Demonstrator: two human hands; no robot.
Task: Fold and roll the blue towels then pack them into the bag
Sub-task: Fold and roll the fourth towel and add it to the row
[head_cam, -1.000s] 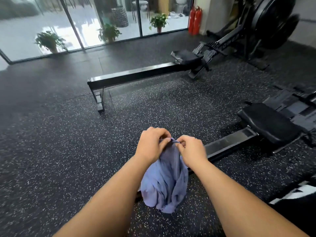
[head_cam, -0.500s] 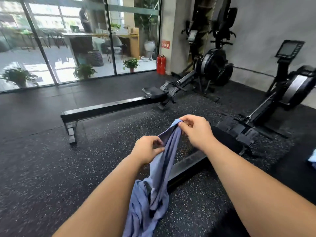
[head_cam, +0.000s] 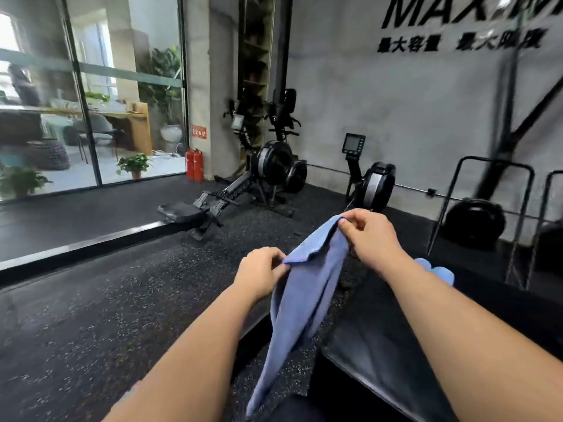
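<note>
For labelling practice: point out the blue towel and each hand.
blue towel (head_cam: pixel 306 303): head view, hanging middle.
left hand (head_cam: pixel 259 274): head view, knuckles.
right hand (head_cam: pixel 371 236): head view, back.

You're looking across speckled black floor (head_cam: pixel 106 315) running to glass wall (head_cam: pixel 128 102). Two red fire extinguishers (head_cam: pixel 194 164) standing beside pillar (head_cam: pixel 210 86). Potted plants (head_cam: pixel 134 166) sitting behind glass. Rowing machine (head_cam: pixel 243 190) lying ahead of you. Second rower (head_cam: pixel 374 184) standing against grey wall under black lettering (head_cam: pixel 457 13). Metal rack (head_cam: pixel 499 161) standing at right. Glossy black pad (head_cam: pixel 380 360) lying at lower right.
</note>
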